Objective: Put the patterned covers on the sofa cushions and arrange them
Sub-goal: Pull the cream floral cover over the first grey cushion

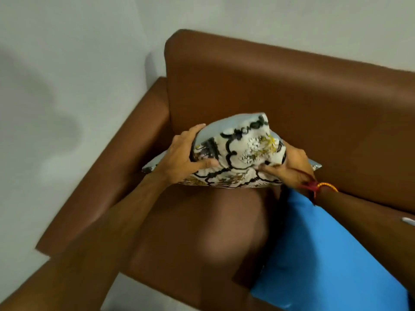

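Patterned cushion (235, 153) on a brown sofa (280, 90)
Both hands — left (183, 157), right (292, 167) — gripped the cushion's sides over the seat corner (pale wall (67, 63) behind); a blue cushion (325, 254) lay beside.

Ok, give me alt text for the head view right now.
Both hands, left hand and right hand, grip a patterned cushion over the corner of a brown sofa. A bright blue cushion lies on the seat to the right.
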